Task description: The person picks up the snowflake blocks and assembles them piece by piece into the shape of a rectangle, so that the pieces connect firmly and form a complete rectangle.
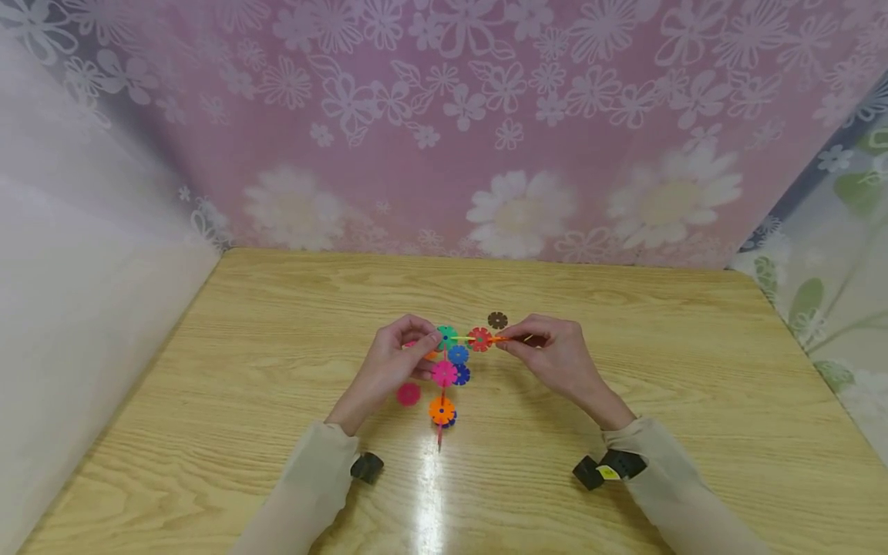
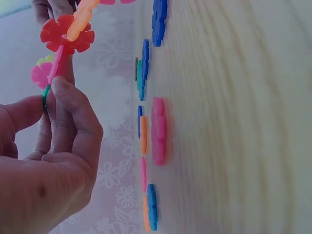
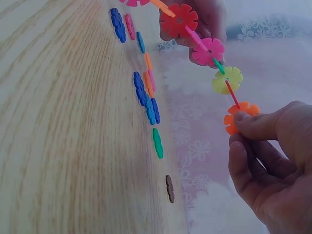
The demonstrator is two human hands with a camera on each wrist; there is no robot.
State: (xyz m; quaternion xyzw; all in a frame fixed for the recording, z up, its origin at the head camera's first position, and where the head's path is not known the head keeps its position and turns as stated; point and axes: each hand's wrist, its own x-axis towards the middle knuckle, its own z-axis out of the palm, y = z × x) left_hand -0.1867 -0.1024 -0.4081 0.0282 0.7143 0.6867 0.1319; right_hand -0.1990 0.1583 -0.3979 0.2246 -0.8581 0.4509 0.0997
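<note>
A chain of slotted, flower-shaped plastic discs is held between both hands. My left hand (image 1: 395,354) pinches a green disc (image 1: 447,337) of the chain between thumb and fingers. At its far right end, my right hand (image 1: 555,356) pinches an orange disc (image 3: 249,108). Between them are a yellow-green disc (image 3: 227,80) and a red disc (image 1: 479,339) slotted into it. From the green disc the chain runs toward the near edge, through a pink disc (image 1: 444,373) and an orange disc (image 1: 441,410) to a pink one seen edge-on (image 1: 439,439).
Loose discs lie flat on the wooden table (image 1: 277,478): a brown one (image 1: 497,319) by the right hand, a pink one (image 1: 408,394) below the left, and several blue, orange and green ones, such as a blue disc (image 1: 459,354) behind the chain. A flowered curtain (image 1: 416,154) stands behind.
</note>
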